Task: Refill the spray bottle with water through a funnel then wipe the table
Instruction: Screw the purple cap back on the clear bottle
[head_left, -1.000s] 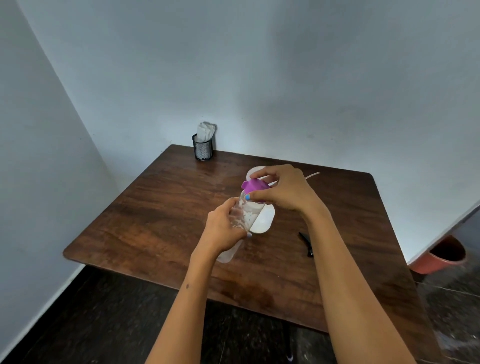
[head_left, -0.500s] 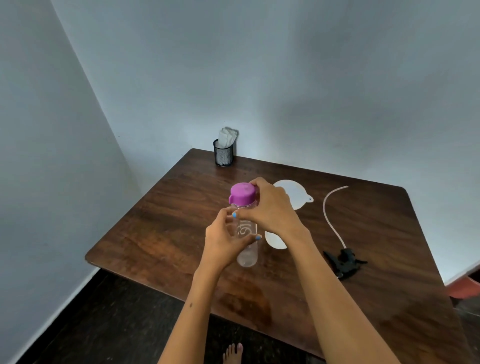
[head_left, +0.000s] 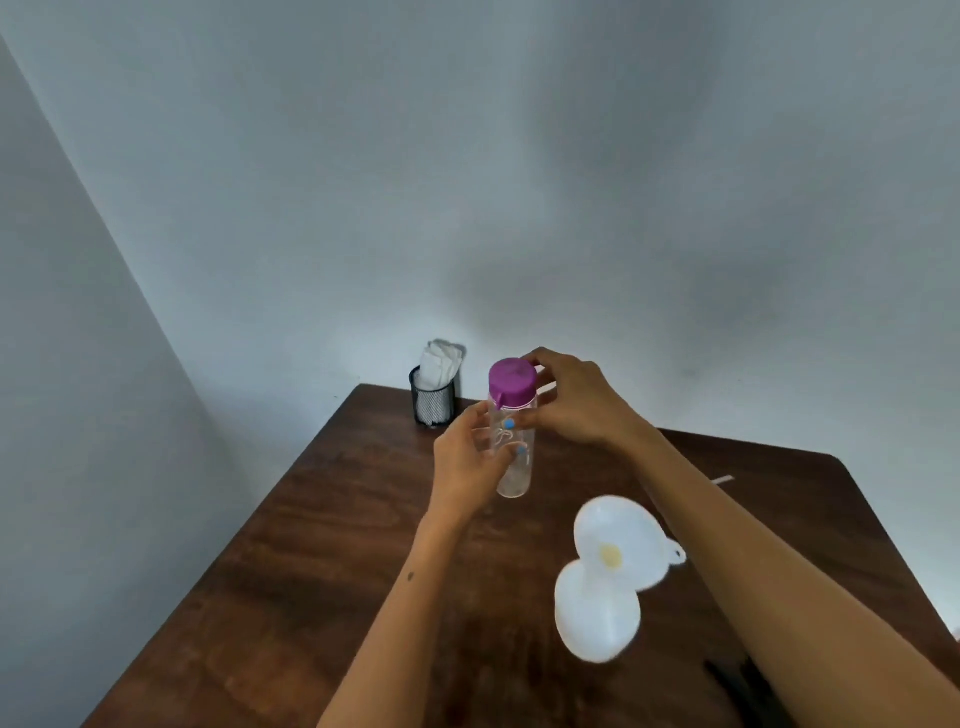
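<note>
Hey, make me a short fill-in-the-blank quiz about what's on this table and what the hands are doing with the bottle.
1. The clear bottle has a ______ cap.
2. The left hand grips the bottle's body while the right hand holds its ______.
3. The white funnel sits in the white ______ bottle.
4. The mesh cup at the table's far corner holds white ______.

Answers: purple; cap; spray; tissues

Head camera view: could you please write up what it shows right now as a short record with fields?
surface: wooden table
left hand: grips clear bottle, upright
right hand: fingers on purple cap
cap state: on the bottle
funnel: white, seated in white spray bottle, untouched
back corner: mesh cup holding white cloth
</note>
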